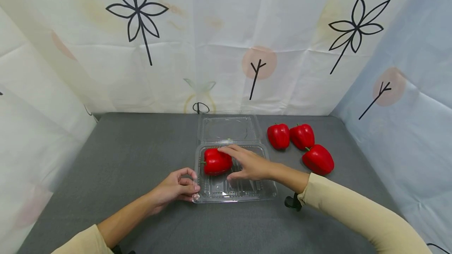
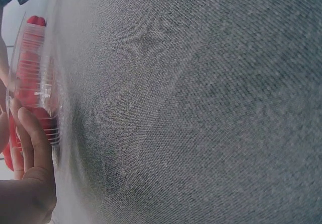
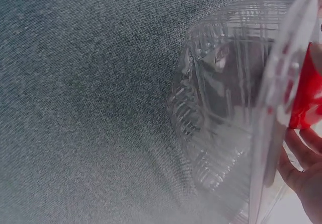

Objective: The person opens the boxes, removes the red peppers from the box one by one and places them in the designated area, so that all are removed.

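In the head view a red bell pepper (image 1: 216,162) lies on its side in the left part of a clear plastic clamshell container (image 1: 236,198), its stem to the left. My right hand (image 1: 248,164) reaches over the tray from the right. Its fingertips are at the pepper's upper right side, with the thumb spread apart below. The right wrist view shows these fingers (image 3: 301,151) extended at the pepper's edge. At the container's front left corner, my left hand (image 1: 176,186) holds the rim, thumb on the inner side and the other fingers outside.
Three more red bell peppers, one nearest the back (image 1: 278,136), another beside it (image 1: 302,136) and a third in front (image 1: 318,160), lie right of the container. The container's lid (image 1: 228,128) lies folded back. Printed white cloth (image 1: 219,42) surrounds the grey table (image 1: 141,148).
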`<state>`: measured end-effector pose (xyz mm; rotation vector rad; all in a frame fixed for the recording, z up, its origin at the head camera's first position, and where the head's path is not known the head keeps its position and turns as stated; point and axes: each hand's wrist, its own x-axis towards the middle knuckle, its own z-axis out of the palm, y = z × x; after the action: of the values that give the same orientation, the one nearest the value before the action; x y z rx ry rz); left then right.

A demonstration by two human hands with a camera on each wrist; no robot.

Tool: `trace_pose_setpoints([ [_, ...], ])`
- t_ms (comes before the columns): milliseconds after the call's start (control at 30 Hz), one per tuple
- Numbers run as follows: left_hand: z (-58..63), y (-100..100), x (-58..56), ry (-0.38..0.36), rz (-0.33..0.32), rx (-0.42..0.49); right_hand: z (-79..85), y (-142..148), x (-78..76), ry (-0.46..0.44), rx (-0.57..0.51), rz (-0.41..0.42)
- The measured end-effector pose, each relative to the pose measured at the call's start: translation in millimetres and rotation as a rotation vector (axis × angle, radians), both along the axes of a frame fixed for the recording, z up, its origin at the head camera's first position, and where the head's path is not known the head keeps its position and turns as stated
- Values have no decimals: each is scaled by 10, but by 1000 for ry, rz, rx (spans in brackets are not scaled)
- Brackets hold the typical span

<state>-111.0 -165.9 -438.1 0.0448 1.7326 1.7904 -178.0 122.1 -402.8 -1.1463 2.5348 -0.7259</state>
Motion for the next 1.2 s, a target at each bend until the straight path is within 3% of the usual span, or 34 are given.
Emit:
trace_pose_setpoints([
  [367, -9, -6, 5, 10, 1, 11, -30, -79, -37, -5, 1, -18],
  [667, -25, -12, 8, 22, -4, 16, -56, -143, -44, 46, -14, -21],
  [1000, -6, -8, 18, 21, -6, 27, -2, -110, -19, 31, -17, -14],
  [1200, -3, -8, 18, 20, -7, 23, 64, -65, 12, 67, 5, -20],
])
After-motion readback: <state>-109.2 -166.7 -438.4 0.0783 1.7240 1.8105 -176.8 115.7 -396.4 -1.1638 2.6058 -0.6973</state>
